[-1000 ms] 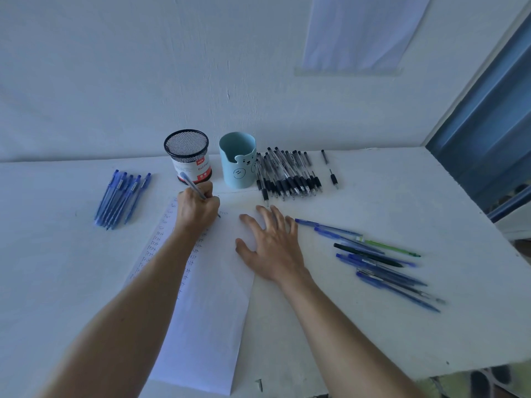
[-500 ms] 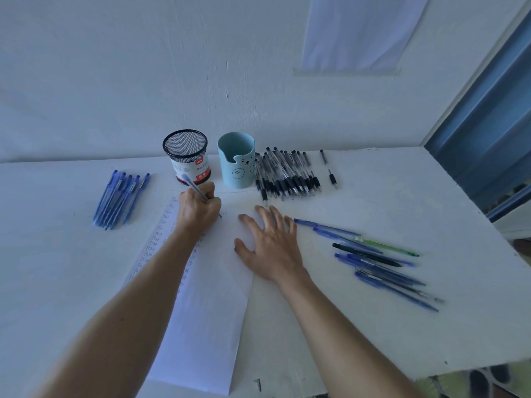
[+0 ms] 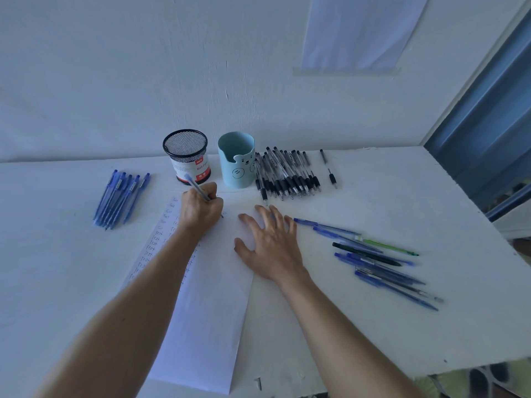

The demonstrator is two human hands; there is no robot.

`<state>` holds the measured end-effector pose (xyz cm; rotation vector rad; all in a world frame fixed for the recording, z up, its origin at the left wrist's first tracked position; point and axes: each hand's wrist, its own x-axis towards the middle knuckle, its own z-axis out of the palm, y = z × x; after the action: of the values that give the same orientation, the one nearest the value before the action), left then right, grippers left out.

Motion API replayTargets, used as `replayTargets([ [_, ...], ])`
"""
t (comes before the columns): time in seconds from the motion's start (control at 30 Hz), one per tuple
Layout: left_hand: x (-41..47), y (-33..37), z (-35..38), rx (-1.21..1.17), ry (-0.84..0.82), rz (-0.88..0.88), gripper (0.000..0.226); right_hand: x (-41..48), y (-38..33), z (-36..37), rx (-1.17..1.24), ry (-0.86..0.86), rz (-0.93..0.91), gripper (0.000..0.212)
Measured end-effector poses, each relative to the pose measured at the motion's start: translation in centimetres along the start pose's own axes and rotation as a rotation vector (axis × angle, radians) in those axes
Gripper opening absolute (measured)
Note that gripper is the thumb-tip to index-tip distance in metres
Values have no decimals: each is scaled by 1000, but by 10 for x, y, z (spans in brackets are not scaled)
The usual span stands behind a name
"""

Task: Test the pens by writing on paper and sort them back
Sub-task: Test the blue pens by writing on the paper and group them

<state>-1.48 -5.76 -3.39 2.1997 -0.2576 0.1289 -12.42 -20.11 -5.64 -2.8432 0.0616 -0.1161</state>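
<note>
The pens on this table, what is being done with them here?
A person is testing pens. The left hand grips a pen and writes near the top of the paper, where rows of written words already stand. The right hand lies flat on the sheet's right edge. A row of blue pens lies at the left, black pens beside the light blue cup, and a mixed pile at the right.

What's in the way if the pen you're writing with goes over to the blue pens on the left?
Nothing visible. The left hand grips the pen, and only paper and bare table lie between it and the row of blue pens. The mesh cup stands farther back.
</note>
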Motion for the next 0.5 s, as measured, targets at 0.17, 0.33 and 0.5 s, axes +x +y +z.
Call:
replayTargets([
  [0.17,-1,0,1,-41,3,2,14,0,0,1,-9,5,0,56],
  [0.33,0,1,4,1,47,-35,31,0,1,1,-14,-4,0,57],
  [0.5,5,-6,0,-156,63,-143,25,1,1,2,-24,3,-3,57],
])
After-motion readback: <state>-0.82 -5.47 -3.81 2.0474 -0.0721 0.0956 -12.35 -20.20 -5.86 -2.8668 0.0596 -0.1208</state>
